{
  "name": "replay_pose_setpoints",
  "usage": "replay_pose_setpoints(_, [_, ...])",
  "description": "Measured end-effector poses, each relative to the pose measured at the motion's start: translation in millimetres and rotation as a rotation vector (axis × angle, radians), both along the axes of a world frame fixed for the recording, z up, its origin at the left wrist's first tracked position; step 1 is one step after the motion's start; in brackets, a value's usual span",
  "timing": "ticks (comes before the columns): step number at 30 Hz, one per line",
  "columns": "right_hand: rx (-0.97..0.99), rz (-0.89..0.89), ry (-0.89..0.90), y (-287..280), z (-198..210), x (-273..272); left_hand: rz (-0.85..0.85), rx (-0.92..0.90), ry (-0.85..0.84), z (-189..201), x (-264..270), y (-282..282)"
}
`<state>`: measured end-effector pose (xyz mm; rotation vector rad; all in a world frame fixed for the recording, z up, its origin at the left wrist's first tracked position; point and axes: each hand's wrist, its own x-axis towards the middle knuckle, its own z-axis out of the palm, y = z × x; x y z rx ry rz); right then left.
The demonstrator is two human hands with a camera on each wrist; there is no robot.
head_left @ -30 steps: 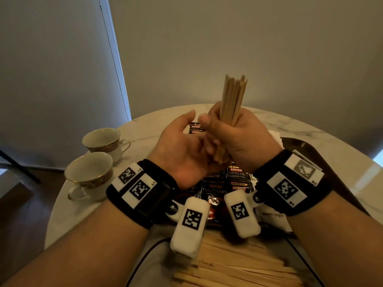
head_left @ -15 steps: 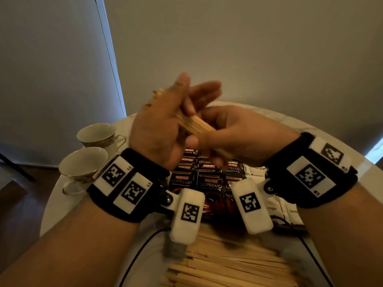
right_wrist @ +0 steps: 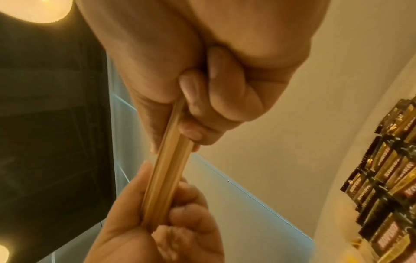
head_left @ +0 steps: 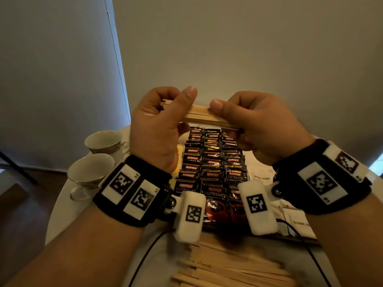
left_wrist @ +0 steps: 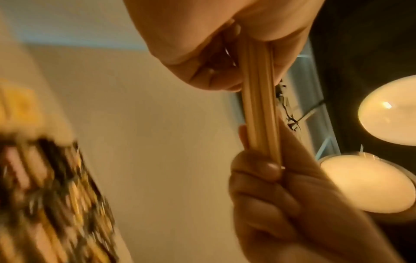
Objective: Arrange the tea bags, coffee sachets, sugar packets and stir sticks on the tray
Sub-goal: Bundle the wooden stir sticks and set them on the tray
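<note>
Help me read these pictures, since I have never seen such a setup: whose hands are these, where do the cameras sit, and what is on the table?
No machine here: a person works with two bare hands, wearing black wristbands with printed square markers. The big picture comes from a camera on the head, looking down. The other two come from cameras on each wrist, looking along the fingers. The left hand and right hand together hold a bundle of wooden stir sticks level above the table; the wrist views show the same bundle up close. Below lie rows of dark coffee sachets, white sugar packets to their right, loose stir sticks nearest the person, and two teacups on the left.
</note>
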<state>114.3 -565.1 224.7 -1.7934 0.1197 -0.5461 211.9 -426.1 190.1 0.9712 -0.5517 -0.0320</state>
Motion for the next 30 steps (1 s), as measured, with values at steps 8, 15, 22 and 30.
replay_pose_setpoints(8, [0.141, 0.074, 0.086, -2, -3, 2, 0.196, 0.091, -0.239, 0, 7, 5])
replay_pose_setpoints(15, [0.139, 0.188, 0.127, 4, -4, 5, 0.274, 0.091, -0.168, -1, 12, 3])
replay_pose_setpoints(22, [-0.080, 0.262, 0.136, 6, -8, 1, 0.321, 0.148, -0.238, -4, 14, 2])
replay_pose_setpoints(30, [0.068, 0.303, 0.103, -2, -10, 3, 0.263, 0.180, -0.319, -1, 13, 5])
